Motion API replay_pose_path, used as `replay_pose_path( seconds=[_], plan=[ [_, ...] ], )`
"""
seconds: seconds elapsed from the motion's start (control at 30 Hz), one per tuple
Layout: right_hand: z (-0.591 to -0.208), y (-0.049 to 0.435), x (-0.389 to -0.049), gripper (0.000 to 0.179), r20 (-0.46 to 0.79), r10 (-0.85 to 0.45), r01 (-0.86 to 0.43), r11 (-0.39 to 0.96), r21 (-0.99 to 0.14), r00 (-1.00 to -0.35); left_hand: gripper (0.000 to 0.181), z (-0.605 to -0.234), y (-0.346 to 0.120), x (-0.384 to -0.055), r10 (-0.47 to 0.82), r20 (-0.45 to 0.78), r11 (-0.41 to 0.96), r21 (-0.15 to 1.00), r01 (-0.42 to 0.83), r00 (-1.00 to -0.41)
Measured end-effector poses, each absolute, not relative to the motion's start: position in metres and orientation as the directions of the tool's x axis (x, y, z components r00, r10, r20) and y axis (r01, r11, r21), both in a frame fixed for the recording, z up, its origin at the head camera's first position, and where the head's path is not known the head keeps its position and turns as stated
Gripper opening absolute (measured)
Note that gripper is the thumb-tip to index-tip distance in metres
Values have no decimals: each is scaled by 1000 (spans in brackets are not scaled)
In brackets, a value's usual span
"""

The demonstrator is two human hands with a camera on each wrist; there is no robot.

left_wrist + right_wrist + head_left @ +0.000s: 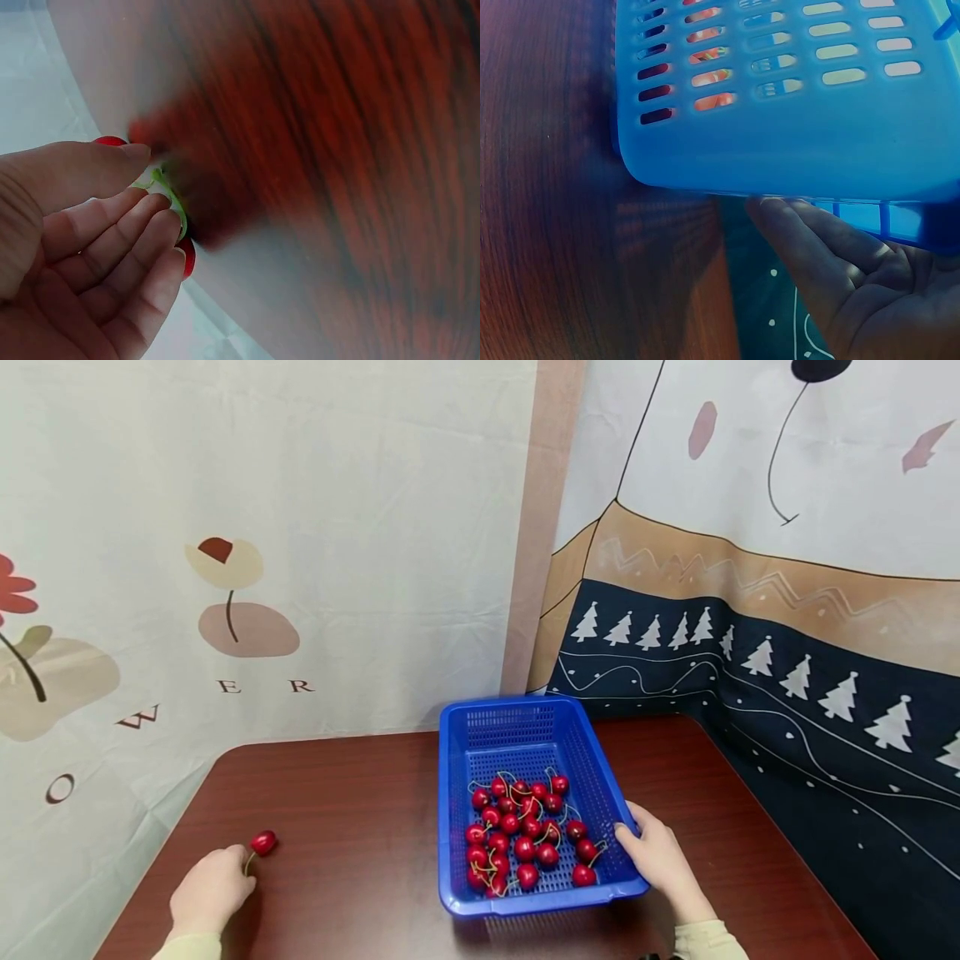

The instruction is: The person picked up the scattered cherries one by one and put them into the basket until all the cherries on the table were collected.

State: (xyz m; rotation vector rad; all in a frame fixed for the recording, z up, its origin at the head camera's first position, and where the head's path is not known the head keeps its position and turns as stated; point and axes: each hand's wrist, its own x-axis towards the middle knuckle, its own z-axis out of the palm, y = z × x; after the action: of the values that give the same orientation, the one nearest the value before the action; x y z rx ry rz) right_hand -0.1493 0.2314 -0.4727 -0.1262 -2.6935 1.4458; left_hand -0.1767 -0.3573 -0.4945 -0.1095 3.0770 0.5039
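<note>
At the table's left, my left hand [212, 890] pinches a red cherry [263, 842] by its stem. In the left wrist view the green stem [177, 202] shows between thumb and fingers, with red fruit [188, 259] partly hidden behind the fingertips and more red fruit [110, 140] behind the thumb. A blue plastic basket [543, 903] with slotted walls stands right of the middle. Many red cherries [525, 848] with stems lie in its near part. My right hand [660, 858] grips its right rim, thumb on top and fingers against the outer wall.
Under everything is a dark red-brown wooden table [352, 835] with rounded far corners. A pale printed cloth [375, 568] hangs behind it. Along the right side hangs a dark cloth [787, 760] with white trees.
</note>
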Motion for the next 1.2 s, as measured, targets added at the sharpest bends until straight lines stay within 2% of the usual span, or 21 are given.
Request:
replay_pose_path(
  seconds=[0.27,0.73,0.93,1.2],
  plan=[
    [-473,231,-150,44,43,106,24,557,-831,-993,15,-493,-354,-180,-103,-50,934,338,-113,-993],
    [-473,232,-150,43,41,112,30,566,-824,-993,12,-489,-345,-184,-118,-74,936,326,-136,-990],
    [-472,231,-149,43,39,112,31,561,-827,-993,10,-465,-330,-186,-96,-6,946,311,-93,-995],
    [-472,231,-149,43,33,110,33,550,-834,-993,4,-427,-295,-189,26,167,946,313,79,-986]
  ],
)
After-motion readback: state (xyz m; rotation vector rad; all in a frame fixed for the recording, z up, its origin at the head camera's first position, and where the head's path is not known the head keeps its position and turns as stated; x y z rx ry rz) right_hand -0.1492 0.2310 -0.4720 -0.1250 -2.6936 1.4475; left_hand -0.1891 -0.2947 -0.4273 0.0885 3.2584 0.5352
